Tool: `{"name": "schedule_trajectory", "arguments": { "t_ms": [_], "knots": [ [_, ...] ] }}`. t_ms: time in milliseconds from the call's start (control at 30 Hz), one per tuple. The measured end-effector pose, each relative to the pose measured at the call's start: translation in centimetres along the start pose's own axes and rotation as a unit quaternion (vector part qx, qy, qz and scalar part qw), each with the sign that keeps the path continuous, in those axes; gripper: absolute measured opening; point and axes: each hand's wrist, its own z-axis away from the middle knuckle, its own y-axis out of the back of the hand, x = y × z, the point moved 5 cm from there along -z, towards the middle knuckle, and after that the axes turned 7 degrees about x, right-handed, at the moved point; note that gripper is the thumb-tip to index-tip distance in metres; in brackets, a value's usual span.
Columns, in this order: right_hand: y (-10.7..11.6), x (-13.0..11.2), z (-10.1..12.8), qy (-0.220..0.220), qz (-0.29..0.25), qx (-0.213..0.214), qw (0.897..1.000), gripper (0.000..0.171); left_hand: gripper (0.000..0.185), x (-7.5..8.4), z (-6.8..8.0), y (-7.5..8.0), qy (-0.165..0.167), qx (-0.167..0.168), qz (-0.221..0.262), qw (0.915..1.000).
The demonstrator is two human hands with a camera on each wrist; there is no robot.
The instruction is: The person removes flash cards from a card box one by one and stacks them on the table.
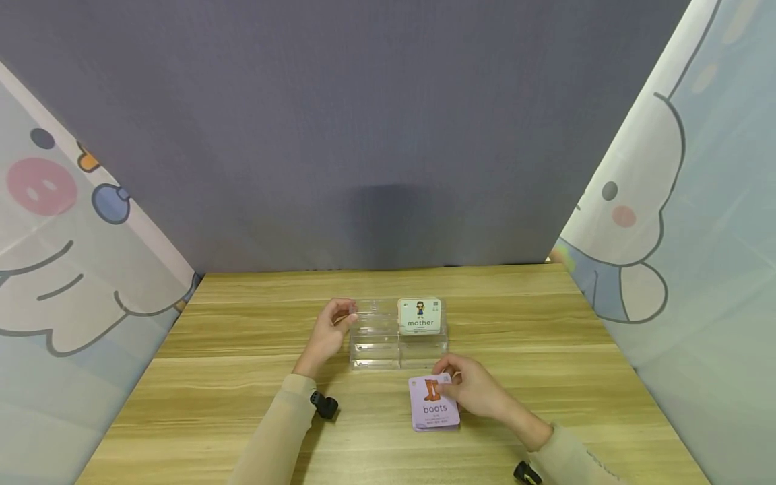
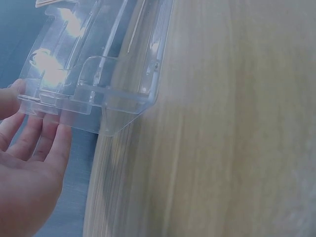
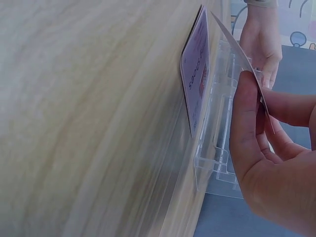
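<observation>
A clear plastic tiered card holder (image 1: 374, 349) stands on the table. My left hand (image 1: 328, 332) pinches its far left corner; the left wrist view shows the thumb on one side of the clear wall and the fingers (image 2: 58, 148) on the other. My right hand (image 1: 479, 389) pinches a purple "boots" flashcard (image 1: 432, 407) between thumb and fingers, in front of the holder. In the right wrist view that card (image 3: 242, 52) is tilted, raised above a purple "shoes" card (image 3: 195, 74) on the table. A "mother" flashcard (image 1: 420, 316) stands in the holder's upper right slot.
The wood-grain table (image 1: 242, 350) meets a dark grey panel (image 1: 388, 135) at the back. Cartoon-printed curtains (image 1: 54, 269) hang on the left and right sides. Small black devices (image 1: 325, 405) are worn at both wrists.
</observation>
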Motion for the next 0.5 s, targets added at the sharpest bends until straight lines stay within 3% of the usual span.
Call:
{"name": "schedule_trajectory", "arguments": {
  "t_ms": [267,500],
  "knots": [
    [-0.22,0.07,0.15,-0.007,-0.005,-0.007,1.000,0.020,0.029,0.13,-0.01,-0.02,0.002,0.000,0.008,1.0000],
    [-0.37,0.09,0.21,0.010,0.062,0.018,0.998,0.022,0.030,0.16,0.03,0.05,-0.005,0.001,0.005,1.0000]
  ]
}}
